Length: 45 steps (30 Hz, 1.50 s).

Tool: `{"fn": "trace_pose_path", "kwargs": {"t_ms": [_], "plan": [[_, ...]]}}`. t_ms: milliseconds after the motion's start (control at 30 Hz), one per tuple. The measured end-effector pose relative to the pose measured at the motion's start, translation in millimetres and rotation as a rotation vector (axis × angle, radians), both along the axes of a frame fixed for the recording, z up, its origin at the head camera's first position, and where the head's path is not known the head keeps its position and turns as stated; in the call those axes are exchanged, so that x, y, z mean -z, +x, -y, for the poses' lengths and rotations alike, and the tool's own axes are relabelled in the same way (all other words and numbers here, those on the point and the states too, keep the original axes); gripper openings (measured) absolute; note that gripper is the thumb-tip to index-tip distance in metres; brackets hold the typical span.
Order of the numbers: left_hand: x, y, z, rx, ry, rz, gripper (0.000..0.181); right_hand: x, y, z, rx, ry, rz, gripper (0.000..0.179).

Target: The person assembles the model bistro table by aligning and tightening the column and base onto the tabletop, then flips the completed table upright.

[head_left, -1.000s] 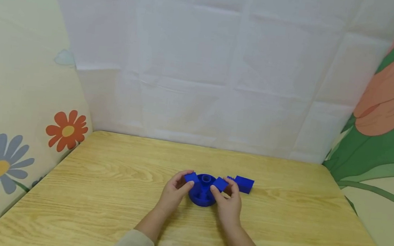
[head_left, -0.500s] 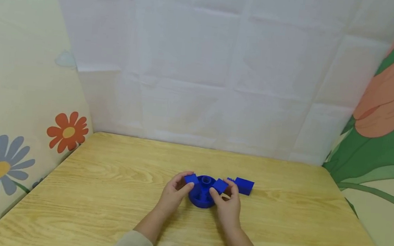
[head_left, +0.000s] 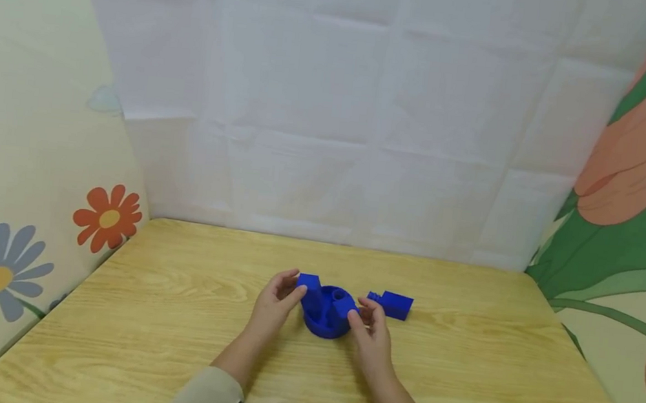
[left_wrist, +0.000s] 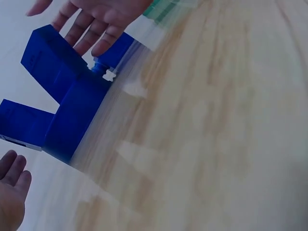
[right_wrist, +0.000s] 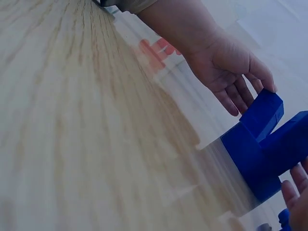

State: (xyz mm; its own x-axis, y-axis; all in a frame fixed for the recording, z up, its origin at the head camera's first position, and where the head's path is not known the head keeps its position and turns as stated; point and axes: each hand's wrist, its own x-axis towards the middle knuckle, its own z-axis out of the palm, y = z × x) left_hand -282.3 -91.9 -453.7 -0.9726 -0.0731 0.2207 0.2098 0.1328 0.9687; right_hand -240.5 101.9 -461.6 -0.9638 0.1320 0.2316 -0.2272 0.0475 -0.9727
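Note:
A round blue base [head_left: 325, 326] with a hollow post [head_left: 338, 294] near its middle stands on the table. Two blue blocks rise from it in a V, also seen in both wrist views. My left hand [head_left: 270, 307] holds the upper end of the left block [head_left: 308, 291] between thumb and index finger, the other fingers extended beside it. The right block [head_left: 345, 306] leans to the right, against or very near the thumb of my right hand [head_left: 372, 339]. In the left wrist view that right hand [left_wrist: 108, 12] has loosely spread fingers behind the right block [left_wrist: 55, 62].
A separate blue block [head_left: 397, 305] with a small ridged blue piece [head_left: 375, 296] at its left end lies behind my right hand. The wooden table [head_left: 205, 268] meets a white cloth [head_left: 303, 161] at the back, with flowered cloth at both sides.
My left hand has shifted up and left with the left block, whose front face now shows more. My right hand's fingers have loosened from the right block. The base has moved slightly left.

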Motion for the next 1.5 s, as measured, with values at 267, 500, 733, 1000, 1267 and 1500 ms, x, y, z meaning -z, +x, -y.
{"fn": "trace_pose_path", "kwargs": {"t_ms": [267, 500, 733, 1000, 1267, 1500], "plan": [[-4.5, 12.5, -6.3, -0.140, 0.089, -0.110, 0.040, -0.7, -8.7, -29.1, 0.138, 0.065, -0.014, 0.032], [-4.1, 34.1, -25.9, -0.195, 0.124, -0.281, 0.031, 2.5, -22.5, -65.7, 0.232, 0.147, 0.026, 0.041], [0.0, 44.9, -44.7, 0.009, 0.133, -0.149, 0.038, 6.3, -35.4, -86.6, 0.240, 0.231, 0.072, 0.050], [5.6, 40.7, -60.6, 0.080, 0.047, -0.034, 0.050, 11.5, -45.6, -95.4, 0.161, 0.437, 0.167, 0.065], [5.6, 39.5, -62.5, 0.024, 0.002, -0.009, 0.039, 14.1, -49.3, -96.7, 0.100, 0.524, 0.193, 0.069], [6.5, 35.9, -49.1, 0.101, 0.010, -0.044, 0.036, 14.4, -49.2, -98.2, 0.100, 0.542, 0.206, 0.066]]}}
